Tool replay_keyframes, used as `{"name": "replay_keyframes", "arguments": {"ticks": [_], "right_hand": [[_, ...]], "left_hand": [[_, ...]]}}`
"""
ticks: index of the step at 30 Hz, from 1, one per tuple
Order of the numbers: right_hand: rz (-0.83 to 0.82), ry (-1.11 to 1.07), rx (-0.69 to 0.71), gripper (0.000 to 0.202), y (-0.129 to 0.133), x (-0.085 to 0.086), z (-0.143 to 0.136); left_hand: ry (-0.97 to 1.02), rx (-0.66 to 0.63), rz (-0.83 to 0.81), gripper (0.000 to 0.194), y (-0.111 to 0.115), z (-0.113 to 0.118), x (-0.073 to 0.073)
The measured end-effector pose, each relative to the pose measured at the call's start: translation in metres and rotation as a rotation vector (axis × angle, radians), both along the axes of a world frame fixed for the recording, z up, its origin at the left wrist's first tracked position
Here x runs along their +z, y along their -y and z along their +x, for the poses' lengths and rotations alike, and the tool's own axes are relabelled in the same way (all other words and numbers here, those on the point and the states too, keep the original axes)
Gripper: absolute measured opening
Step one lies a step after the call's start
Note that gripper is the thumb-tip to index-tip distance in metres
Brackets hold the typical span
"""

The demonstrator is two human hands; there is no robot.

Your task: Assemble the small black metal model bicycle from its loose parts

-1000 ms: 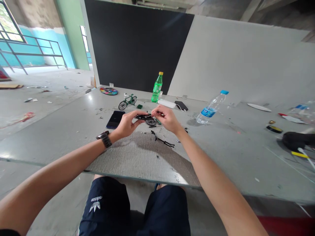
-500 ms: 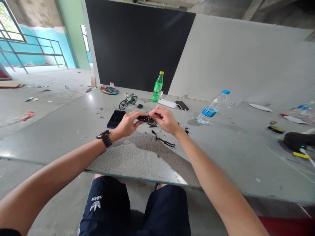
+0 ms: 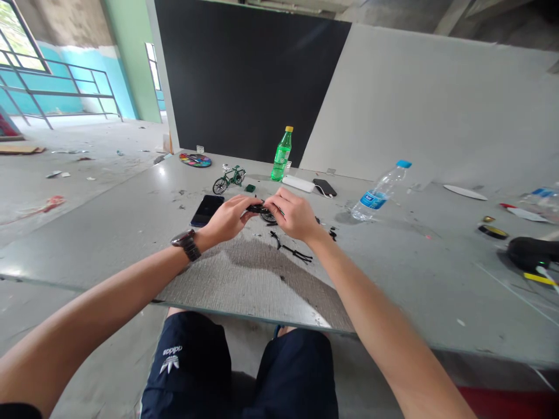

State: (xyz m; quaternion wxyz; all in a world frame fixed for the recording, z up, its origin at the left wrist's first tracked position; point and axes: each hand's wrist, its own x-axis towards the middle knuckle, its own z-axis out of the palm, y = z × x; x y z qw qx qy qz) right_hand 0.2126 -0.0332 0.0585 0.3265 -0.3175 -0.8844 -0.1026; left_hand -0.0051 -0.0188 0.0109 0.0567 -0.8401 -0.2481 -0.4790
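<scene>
Above the table, my left hand [image 3: 227, 219] is closed on a dark model-bicycle part [image 3: 254, 208], gripped between thumb and fingers. A small spoked wheel [image 3: 267, 217] shows just beside it, partly covered by my fingers. My right hand [image 3: 294, 215] meets it from the right, its fingertips pinched at the part; whatever lies between them is hidden. Below the hands, a black fork-like piece [image 3: 297, 253] and a short curved black piece [image 3: 275, 239] lie on the table. A finished green model bicycle [image 3: 229, 179] stands farther back.
A phone [image 3: 207, 210] lies by my left hand, a small green block [image 3: 250, 188] behind it. A green bottle [image 3: 282, 154], white power bank [image 3: 298, 184], dark phone [image 3: 325, 187] and clear bottle [image 3: 379, 192] stand or lie beyond. A paint palette [image 3: 195, 160] rests back left, tape [image 3: 493, 231] at right.
My right hand has turned slightly, its fingers now covering more of the wheel. My left hand keeps its hold. The whole view has shifted a little.
</scene>
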Motion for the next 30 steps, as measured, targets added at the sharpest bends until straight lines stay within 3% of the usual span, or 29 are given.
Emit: {"name": "replay_keyframes", "arguments": {"ticks": [6, 17, 30], "right_hand": [[0.044, 0.061, -0.071, 0.040, 0.001, -0.001, -0.001], [0.032, 0.009, -0.042, 0.039, -0.003, -0.011, -0.002], [0.190, 0.224, -0.132, 0.042, 0.004, -0.009, -0.004]], "left_hand": [[-0.004, 0.020, -0.001, 0.025, 0.000, 0.000, 0.000], [-0.021, 0.020, -0.002, 0.025, 0.001, 0.000, 0.000], [-0.050, -0.009, -0.016, 0.024, 0.000, -0.001, -0.003]]}}
